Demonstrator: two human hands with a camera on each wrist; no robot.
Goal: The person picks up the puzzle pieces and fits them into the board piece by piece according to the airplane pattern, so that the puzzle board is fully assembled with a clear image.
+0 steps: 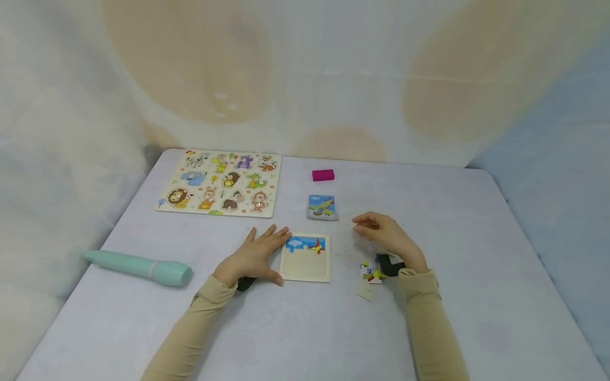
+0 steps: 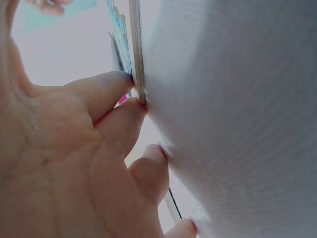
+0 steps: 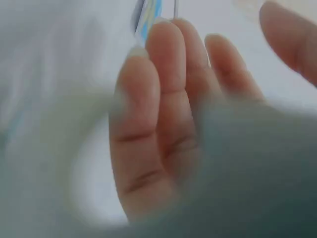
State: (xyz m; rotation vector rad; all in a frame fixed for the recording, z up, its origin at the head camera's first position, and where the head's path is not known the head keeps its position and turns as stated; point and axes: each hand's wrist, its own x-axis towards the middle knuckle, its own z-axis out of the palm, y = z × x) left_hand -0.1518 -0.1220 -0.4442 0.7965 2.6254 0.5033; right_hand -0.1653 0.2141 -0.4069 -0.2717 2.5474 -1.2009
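My left hand [image 1: 254, 257] rests with spread fingers at the left side of a small wooden puzzle tray [image 1: 305, 269]. In the left wrist view its fingertips touch the tray's edge [image 2: 137, 54]. Blue-sky puzzle pieces [image 1: 296, 243] with a bit of red and yellow fill the tray's top strip, above bare wood. My right hand [image 1: 387, 234] hovers to the right of the tray, fingers loosely bent and holding nothing. Below its wrist lies a small heap of loose puzzle pieces [image 1: 365, 290], partly hidden by a black wrist device. The right wrist view shows its fingers [image 3: 166, 59] apart from the thumb.
Behind the tray lies a small airplane picture [image 1: 322, 205], with a magenta block [image 1: 323, 175] farther back. An animal puzzle board [image 1: 216, 182] is at the back left. A mint-green, pen-shaped object [image 1: 138, 267] lies at the table's left.
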